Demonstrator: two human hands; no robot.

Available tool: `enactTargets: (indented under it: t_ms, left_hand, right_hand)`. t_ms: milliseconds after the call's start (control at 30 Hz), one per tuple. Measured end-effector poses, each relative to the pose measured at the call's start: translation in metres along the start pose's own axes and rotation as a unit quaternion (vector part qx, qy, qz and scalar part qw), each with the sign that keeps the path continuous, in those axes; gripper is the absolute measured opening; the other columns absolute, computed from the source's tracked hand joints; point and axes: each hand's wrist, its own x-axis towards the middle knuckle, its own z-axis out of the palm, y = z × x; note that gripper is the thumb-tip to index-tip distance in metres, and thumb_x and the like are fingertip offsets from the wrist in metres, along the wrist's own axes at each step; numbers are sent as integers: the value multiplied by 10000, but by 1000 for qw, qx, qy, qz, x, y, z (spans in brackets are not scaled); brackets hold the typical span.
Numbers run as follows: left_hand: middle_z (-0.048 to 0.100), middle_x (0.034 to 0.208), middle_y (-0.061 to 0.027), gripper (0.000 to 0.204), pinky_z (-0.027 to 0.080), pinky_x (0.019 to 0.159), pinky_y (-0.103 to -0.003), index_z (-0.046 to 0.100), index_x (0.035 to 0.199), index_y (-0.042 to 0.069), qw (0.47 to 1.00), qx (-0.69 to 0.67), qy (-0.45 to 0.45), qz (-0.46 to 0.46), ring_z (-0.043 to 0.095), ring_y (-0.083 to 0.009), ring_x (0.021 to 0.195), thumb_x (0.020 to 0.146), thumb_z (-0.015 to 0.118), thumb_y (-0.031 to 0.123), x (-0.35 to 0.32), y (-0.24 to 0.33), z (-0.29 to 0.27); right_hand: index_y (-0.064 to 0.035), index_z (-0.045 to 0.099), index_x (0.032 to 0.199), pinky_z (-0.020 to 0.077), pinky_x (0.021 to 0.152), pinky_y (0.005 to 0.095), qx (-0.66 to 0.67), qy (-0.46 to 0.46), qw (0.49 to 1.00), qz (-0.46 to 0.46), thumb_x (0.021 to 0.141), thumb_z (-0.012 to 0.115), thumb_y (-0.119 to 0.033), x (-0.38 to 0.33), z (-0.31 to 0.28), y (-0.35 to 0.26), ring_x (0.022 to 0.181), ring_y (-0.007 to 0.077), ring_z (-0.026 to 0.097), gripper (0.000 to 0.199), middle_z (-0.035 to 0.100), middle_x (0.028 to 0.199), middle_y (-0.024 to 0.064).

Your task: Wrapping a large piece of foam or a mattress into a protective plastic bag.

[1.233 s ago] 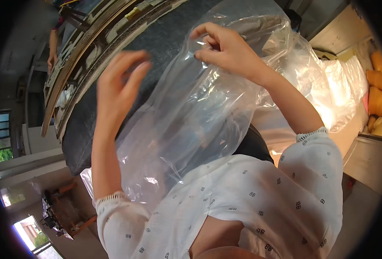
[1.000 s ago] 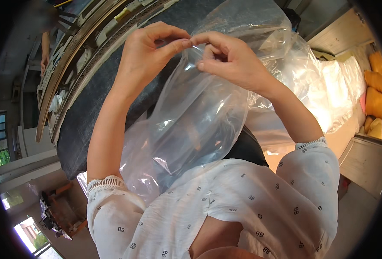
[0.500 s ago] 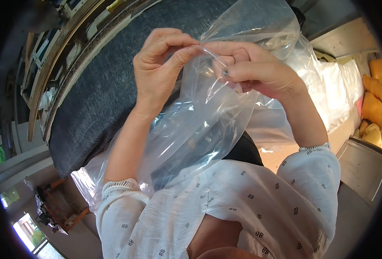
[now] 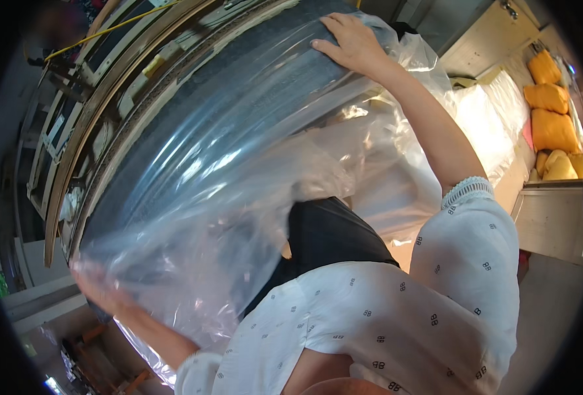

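At the left end of the dark-covered worktable (image 4: pixel 275 23), the left hand (image 4: pixel 100 286) is blurred by an edge of the clear plastic film (image 4: pixel 206 168); how firmly it is closed cannot be told. From there the film is spread in long, shiny creases over the tabletop. Upon its upper right part the right hand (image 4: pixel 354 46) is laid, thumb parted from forefinger; whether film is pinched cannot be told. Farther right, orange bundles (image 4: pixel 555 128) are stacked.
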Motion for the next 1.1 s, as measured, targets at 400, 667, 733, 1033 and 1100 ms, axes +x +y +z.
enactTargets:
  t_ms: [400,667,733,1033,1100]
  left_hand:
    - [598,993,-172,318,444,802,-333,578,996,-34,901,376,143,165,564,-263,894,860,518,246,159,-147,-236]
    - [566,1047,-138,333,410,838,-308,529,1091,-46,968,166,50,184,533,-225,920,897,476,220,198,-173,-141]
    - [560,1053,-139,339,403,848,-300,521,1097,-52,966,165,41,195,526,-219,932,900,470,219,194,-165,-129]
    - [550,1100,-187,411,388,883,-319,521,1106,-62,936,278,108,187,523,-263,979,912,461,295,156,-142,-118]
    - [554,1097,-190,401,399,864,-336,530,1099,-45,906,366,145,157,532,-282,973,908,466,302,183,-179,-208]
  right_hand:
    - [-88,516,939,431,679,371,17,-158,987,-14,842,513,-271,1,-58,28,801,310,533,207,579,902,99]
    - [-86,504,980,461,640,333,67,139,982,113,856,518,-187,-35,-161,71,697,277,574,161,577,790,96]
    - [-76,490,1040,464,694,337,242,211,931,174,866,525,-195,-2,-208,51,776,266,579,214,579,884,101]
    - [-115,417,1231,224,1030,456,-108,87,989,-60,864,474,-379,16,-80,12,1282,327,244,456,337,1360,128]
    - [-133,408,1255,264,972,539,-99,-24,993,63,864,434,-434,-1,-22,83,1267,319,265,495,317,1373,110]
